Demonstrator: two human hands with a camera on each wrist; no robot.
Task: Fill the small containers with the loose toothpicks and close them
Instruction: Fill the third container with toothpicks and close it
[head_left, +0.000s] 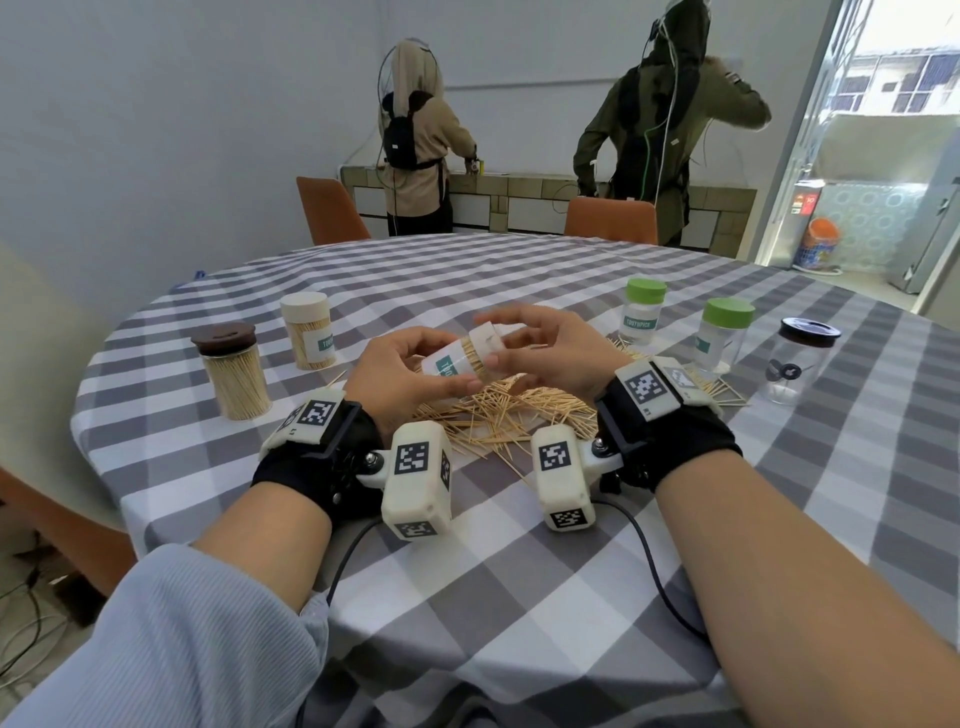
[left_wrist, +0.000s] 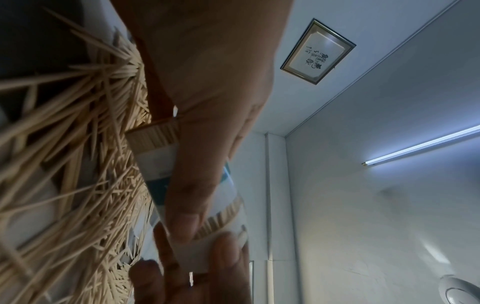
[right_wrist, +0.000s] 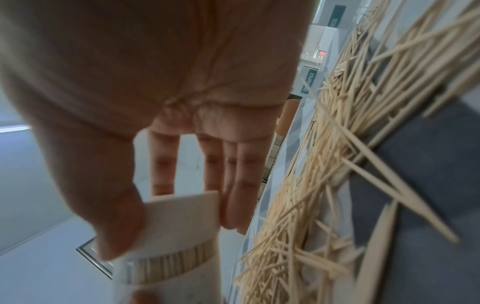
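My left hand (head_left: 402, 371) curls round the small clear plastic jar full of toothpicks (head_left: 457, 361), tipped on its side just above the pile. My right hand (head_left: 545, 345) pinches the jar's white round lid (head_left: 488, 338) with thumb and fingertips, and the lid sits on the jar's mouth. I think I am closing it now. To do it well, I keep the jar steady, push the lid on straight, and let no stick poke out under the rim.

The loose wooden toothpicks (head_left: 498, 415) lie in a heap under my hands. At ten o'clock stand a full brown-lidded jar (head_left: 231, 371) and a full white-lidded jar (head_left: 309, 330). At two o'clock stand two empty green-lidded jars (head_left: 641, 312) (head_left: 724, 338) and an empty black-lidded jar (head_left: 797, 361).

The round table has a grey and white checked cloth (head_left: 519, 571). Far off at twelve o'clock, two people (head_left: 421, 135) (head_left: 660, 119) stand with their backs to me at a counter, behind orange chairs (head_left: 330, 210).
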